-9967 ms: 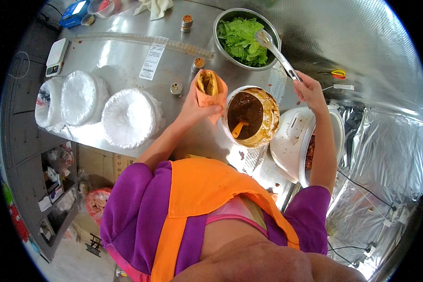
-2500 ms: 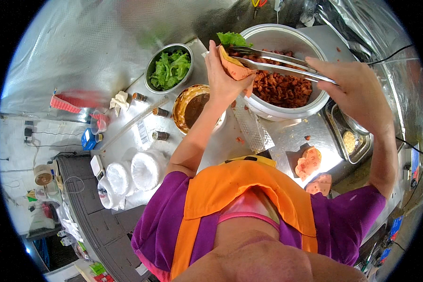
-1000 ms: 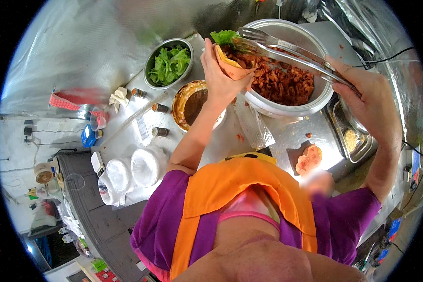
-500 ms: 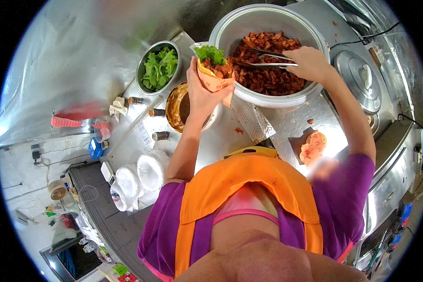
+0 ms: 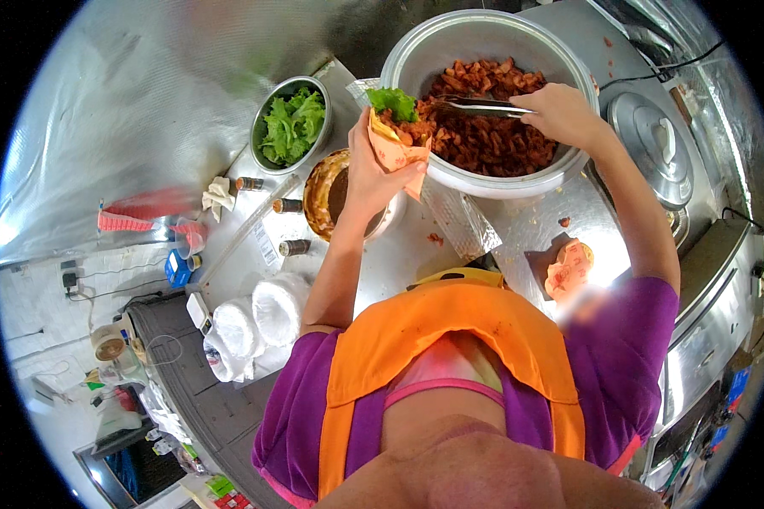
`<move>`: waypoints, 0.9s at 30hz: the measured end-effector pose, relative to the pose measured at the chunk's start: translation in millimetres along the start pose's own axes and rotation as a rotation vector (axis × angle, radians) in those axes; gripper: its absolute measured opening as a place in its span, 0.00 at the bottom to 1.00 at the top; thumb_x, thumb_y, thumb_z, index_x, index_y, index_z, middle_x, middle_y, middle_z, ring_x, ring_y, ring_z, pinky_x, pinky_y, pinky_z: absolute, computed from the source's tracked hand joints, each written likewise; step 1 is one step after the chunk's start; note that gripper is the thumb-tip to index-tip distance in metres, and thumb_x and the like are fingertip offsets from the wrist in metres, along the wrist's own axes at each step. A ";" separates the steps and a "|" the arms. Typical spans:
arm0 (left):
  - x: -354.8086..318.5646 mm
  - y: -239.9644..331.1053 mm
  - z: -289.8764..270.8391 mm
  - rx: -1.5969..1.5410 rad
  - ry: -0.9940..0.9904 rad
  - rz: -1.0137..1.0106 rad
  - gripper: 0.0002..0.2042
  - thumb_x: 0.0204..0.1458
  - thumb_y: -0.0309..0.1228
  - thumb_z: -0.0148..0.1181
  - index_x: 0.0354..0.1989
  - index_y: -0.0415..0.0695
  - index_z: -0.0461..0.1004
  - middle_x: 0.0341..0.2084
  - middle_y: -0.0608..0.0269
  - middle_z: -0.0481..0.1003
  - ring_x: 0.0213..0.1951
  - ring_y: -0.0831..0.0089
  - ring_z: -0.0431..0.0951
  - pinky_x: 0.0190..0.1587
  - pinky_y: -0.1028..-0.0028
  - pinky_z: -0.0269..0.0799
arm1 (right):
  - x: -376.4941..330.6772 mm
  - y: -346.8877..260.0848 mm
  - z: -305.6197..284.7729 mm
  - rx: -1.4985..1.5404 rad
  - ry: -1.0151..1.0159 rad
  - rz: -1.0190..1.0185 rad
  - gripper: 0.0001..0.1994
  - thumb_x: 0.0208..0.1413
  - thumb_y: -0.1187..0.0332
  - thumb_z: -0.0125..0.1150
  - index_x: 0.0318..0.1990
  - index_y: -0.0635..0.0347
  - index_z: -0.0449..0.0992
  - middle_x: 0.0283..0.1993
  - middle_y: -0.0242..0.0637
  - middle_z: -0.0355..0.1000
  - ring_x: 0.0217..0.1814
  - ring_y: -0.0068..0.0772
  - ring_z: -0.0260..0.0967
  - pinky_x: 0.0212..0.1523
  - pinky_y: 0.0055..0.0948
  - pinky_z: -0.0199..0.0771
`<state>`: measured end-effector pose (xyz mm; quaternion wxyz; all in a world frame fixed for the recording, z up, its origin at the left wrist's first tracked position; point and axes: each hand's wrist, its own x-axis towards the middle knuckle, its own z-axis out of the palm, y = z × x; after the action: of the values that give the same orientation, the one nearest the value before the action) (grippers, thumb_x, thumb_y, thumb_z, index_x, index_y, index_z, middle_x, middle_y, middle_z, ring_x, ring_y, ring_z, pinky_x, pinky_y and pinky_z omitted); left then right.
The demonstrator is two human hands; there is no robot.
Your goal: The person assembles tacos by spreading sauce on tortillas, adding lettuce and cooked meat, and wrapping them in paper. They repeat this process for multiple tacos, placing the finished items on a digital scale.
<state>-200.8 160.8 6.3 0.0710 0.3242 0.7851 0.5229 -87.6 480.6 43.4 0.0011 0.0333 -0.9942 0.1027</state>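
My left hand (image 5: pixel 372 176) is closed round a wrap (image 5: pixel 396 151) in orange printed paper, its open top filled with reddish chopped meat and a green lettuce leaf (image 5: pixel 392 103). The wrap is held at the left rim of a large pale pot (image 5: pixel 574 58). Inside the pot lies a heap of chopped reddish-brown meat (image 5: pixel 494 148). My right hand (image 5: pixel 562 114) reaches over the pot's right side and grips metal tongs (image 5: pixel 488 106). The tongs' tips are by the meat at the mouth of the wrap; whether they pinch a piece I cannot tell.
A steel bowl of lettuce (image 5: pixel 292 127) stands left of a tub smeared with brown sauce (image 5: pixel 321 204). Several small jars (image 5: pixel 294 247) are nearby. Another paper-wrapped item (image 5: pixel 570 270) lies at the right. A lidded pot (image 5: pixel 649 148) stands beyond my right arm, white bag-lined containers (image 5: pixel 280 310) at the left.
The tongs have closed up and shifted left, toward the wrap. My left hand has tilted the wrap slightly toward the pot and lowered it a little.
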 end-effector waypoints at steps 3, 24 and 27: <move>-2.5 3.8 0.1 -0.156 0.031 -0.021 0.53 0.33 0.31 0.77 0.68 0.33 0.49 0.56 0.48 0.60 0.60 0.57 0.63 0.64 0.63 0.59 | -19.2 24.2 -7.0 0.203 0.160 -0.102 0.17 0.54 0.65 0.61 0.52 0.55 0.79 0.29 0.43 0.77 0.30 0.44 0.75 0.32 0.39 0.72; 38.0 49.1 21.6 0.019 0.243 0.267 0.58 0.28 0.37 0.79 0.68 0.29 0.47 0.58 0.44 0.60 0.60 0.53 0.63 0.64 0.61 0.58 | -89.1 -75.3 -76.6 0.794 0.187 0.343 0.20 0.60 0.69 0.61 0.61 0.54 0.73 0.24 0.27 0.72 0.21 0.20 0.67 0.22 0.22 0.66; 43.0 62.1 31.4 0.146 0.246 0.232 0.60 0.28 0.37 0.82 0.68 0.31 0.45 0.58 0.47 0.59 0.62 0.56 0.61 0.65 0.62 0.58 | -91.8 -103.1 -66.9 0.374 0.481 0.029 0.21 0.57 0.71 0.62 0.60 0.54 0.73 0.27 0.41 0.75 0.22 0.38 0.73 0.25 0.31 0.71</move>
<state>-193.2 225.3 56.0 -0.1100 0.3507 0.7812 0.5046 10.6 399.6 129.1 0.2289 -0.0066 -0.9296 0.2890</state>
